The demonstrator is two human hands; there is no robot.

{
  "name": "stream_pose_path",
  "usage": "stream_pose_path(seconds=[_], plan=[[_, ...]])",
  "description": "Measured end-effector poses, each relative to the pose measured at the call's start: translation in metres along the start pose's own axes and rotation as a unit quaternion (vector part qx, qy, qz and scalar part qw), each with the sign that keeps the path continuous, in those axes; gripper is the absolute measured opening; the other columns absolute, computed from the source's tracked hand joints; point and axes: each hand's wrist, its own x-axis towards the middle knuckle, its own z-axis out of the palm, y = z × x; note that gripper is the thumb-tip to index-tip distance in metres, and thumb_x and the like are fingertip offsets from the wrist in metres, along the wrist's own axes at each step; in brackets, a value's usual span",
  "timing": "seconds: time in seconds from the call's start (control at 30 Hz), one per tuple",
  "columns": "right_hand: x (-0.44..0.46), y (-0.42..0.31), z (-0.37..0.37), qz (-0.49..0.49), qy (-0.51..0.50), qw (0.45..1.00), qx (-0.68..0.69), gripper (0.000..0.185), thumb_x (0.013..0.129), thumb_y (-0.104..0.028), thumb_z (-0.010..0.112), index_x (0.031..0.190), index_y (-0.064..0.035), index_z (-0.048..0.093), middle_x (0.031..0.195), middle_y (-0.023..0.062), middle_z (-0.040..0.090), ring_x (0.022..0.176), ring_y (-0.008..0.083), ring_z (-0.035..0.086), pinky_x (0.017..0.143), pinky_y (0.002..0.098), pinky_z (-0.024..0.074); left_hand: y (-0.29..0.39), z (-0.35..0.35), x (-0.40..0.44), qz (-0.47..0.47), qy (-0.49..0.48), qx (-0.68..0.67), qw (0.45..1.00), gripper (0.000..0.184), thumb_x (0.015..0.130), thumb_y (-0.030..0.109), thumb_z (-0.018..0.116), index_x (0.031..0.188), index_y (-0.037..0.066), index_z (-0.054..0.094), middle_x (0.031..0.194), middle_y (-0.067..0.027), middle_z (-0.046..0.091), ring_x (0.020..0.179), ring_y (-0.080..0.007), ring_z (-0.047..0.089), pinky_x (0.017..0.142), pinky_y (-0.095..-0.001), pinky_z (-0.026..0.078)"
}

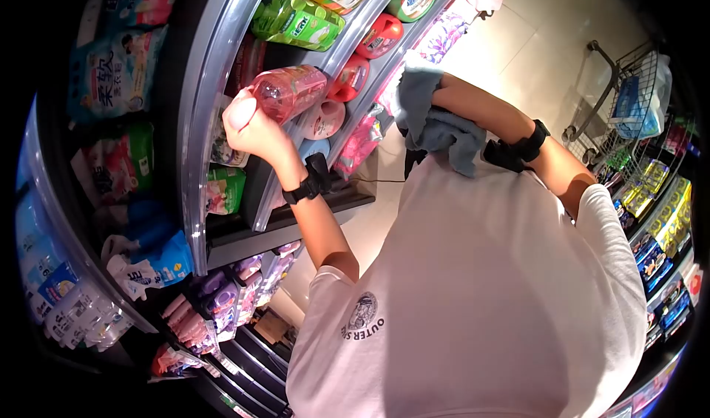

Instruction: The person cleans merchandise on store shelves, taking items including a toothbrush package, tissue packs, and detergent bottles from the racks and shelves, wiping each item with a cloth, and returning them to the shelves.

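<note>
"What was the place like?"

"A shop aisle, with crowded shelving on both sides of the frame."

"Start from the left, then."

"At the upper left were soft packs (115, 74) with printed fronts, and beside them a clear shelf rail (194, 115) ran steeply down."

"And the first hand?"

"The left hand (260, 133), left of centre in the upper half. Its fingers were curled tight around the top end of a pink bottle (296, 85), with hardly any opening left in the grip."

"How did the bottle sit?"

"Tilted, its body pointing up and right from the fist, in front of the shelf goods. I couldn't tell whether its base touched the shelf. A green bottle (299, 22) was just above it, red bottles (381, 36) to its right. A black wristband (302, 189) circled that wrist."

"Further right?"

"A grey cloth (451, 133), bunched at upper centre and draped over the right hand (444, 87)."

"Were those fingers open or clenched?"

"I couldn't tell; the cloth covered them. Below spread a white shirt (473, 270)."

"And the far right?"

"Pale floor (547, 56) at the upper right, then a wire cart (611, 78) holding a blue-and-white pack (640, 111). Yellow packets (665, 211) lined the edge."
</note>
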Motion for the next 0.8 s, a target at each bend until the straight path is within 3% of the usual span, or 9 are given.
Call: stream_pose_path(seconds=[0.1,0.23,0.37,0.47,0.5,0.57,0.7,0.77,0.8], plan=[[-0.008,-0.003,0.004,-0.036,0.002,0.999,-0.027,0.031,0.091,-0.014,0.059,0.119,-0.0013,0.062,0.111,0.0053,0.065,0.099,0.0126,0.061,0.088,0.0274,0.0491,-0.021,0.017,0.008,0.033,0.006,0.023,0.999,0.01,0.086,0.004,0.07,0.08,-0.004,0.067,0.081,-0.0083,0.069,0.07,-0.0133,0.062,0.069,-0.0288,0.054],[-0.004,0.01,0.006,-0.073,-0.048,0.984,-0.158,0.036,0.09,-0.017,0.063,0.121,-0.0003,0.06,0.112,0.0064,0.065,0.1,0.0126,0.059,0.088,0.0283,0.0478,-0.032,0.023,0.027,-0.065,0.002,0.009,0.998,0.014,0.086,0.004,0.069,0.088,-0.01,0.069,0.086,-0.0131,0.071,0.075,-0.018,0.065,0.073,-0.0333,0.057],[0.004,0.024,0.006,-0.017,-0.104,0.98,-0.168,0.042,0.087,-0.02,0.068,0.123,-0.0014,0.058,0.114,0.0079,0.064,0.103,0.0151,0.058,0.089,0.0303,0.0472,-0.044,0.029,0.041,-0.025,0.007,-0.035,0.999,0.012,0.082,0.0,0.067,0.09,-0.009,0.07,0.09,-0.0148,0.071,0.078,-0.02,0.066,0.074,-0.0338,0.057],[0.011,0.035,0.003,-0.002,-0.103,0.973,-0.207,0.043,0.087,-0.021,0.067,0.124,-0.0012,0.058,0.114,0.0083,0.064,0.104,0.0152,0.057,0.09,0.0309,0.047,-0.08,0.033,0.052,0.006,0.039,0.056,0.998,0.014,0.08,-0.004,0.07,0.093,-0.009,0.069,0.09,-0.0131,0.071,0.076,-0.0196,0.064,0.074,-0.0334,0.056],[0.009,0.03,0.003,-0.005,-0.094,0.969,-0.228,0.042,0.088,-0.022,0.067,0.123,-0.0005,0.058,0.114,0.0081,0.063,0.104,0.0147,0.056,0.09,0.0314,0.047,-0.094,0.03,0.059,0.062,0.041,0.072,0.995,0.014,0.081,-0.001,0.072,0.093,-0.008,0.069,0.09,-0.0126,0.071,0.075,-0.0188,0.063,0.073,-0.0334,0.056],[0.002,0.018,0.004,-0.008,-0.082,0.965,-0.249,0.041,0.088,-0.022,0.067,0.121,0.0002,0.058,0.114,0.0079,0.063,0.103,0.0142,0.055,0.09,0.0319,0.047,-0.072,0.033,0.059,0.015,0.032,0.057,0.998,0.03,0.089,0.015,0.068,0.108,-0.007,0.067,0.11,-0.0205,0.07,0.091,-0.0252,0.066,0.083,-0.0367,0.052],[-0.018,-0.013,0.004,-0.045,-0.067,0.992,-0.094,0.031,0.099,-0.025,0.054,0.117,-0.0001,0.059,0.109,0.0012,0.062,0.097,0.0066,0.051,0.086,0.0247,0.0454,-0.068,0.037,0.07,-0.015,0.023,0.057,0.998,0.033,0.09,0.015,0.067,0.112,-0.009,0.064,0.114,-0.0223,0.066,0.095,-0.0272,0.064,0.086,-0.0382,0.052],[0.002,0.019,-0.017,-0.073,-0.118,0.988,0.062,0.03,0.101,-0.025,0.052,0.118,-0.0018,0.06,0.112,0.0003,0.062,0.098,0.0061,0.054,0.087,0.0235,0.0463,-0.07,0.037,0.073,-0.027,0.014,0.058,0.998,0.035,0.09,0.015,0.066,0.113,-0.01,0.062,0.117,-0.0232,0.064,0.096,-0.0283,0.064,0.087,-0.039,0.051],[0.003,0.023,-0.021,-0.077,-0.121,0.988,0.06,0.03,0.101,-0.025,0.052,0.118,-0.0018,0.06,0.112,0.0003,0.062,0.098,0.0061,0.054,0.087,0.0235,0.0463,-0.072,0.037,0.074,-0.035,0.01,0.056,0.998,0.036,0.09,0.015,0.066,0.114,-0.01,0.061,0.118,-0.0236,0.064,0.097,-0.0288,0.063,0.088,-0.0394,0.051]])
